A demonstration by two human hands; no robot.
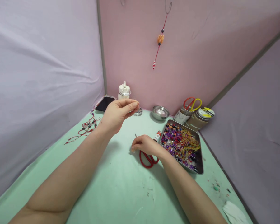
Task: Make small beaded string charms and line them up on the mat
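Observation:
My left hand [118, 115] is raised over the far part of the table, thumb and fingertips pressed together in a pinch. Anything between those fingertips is too small to make out. Lower and to the right, my right hand [146, 144] hovers close to the tabletop with bent fingers drawn together; what they hold, if anything, I cannot see. Red-handled scissors [146, 159] lie beneath my right hand, partly covered by it. On a hook at the pink wall hangs a red cord with orange and dark beads [161, 39] and a red-and-white end.
A metal tray [202, 161] holds beads and yellow cords. Behind it stand jars [197, 119], one with red and yellow scissors [192, 104]. A steel bowl [160, 112], white-lidded bottle [124, 90], phone [105, 103], lighter [157, 136] and beaded red cords [87, 126] surround the hands.

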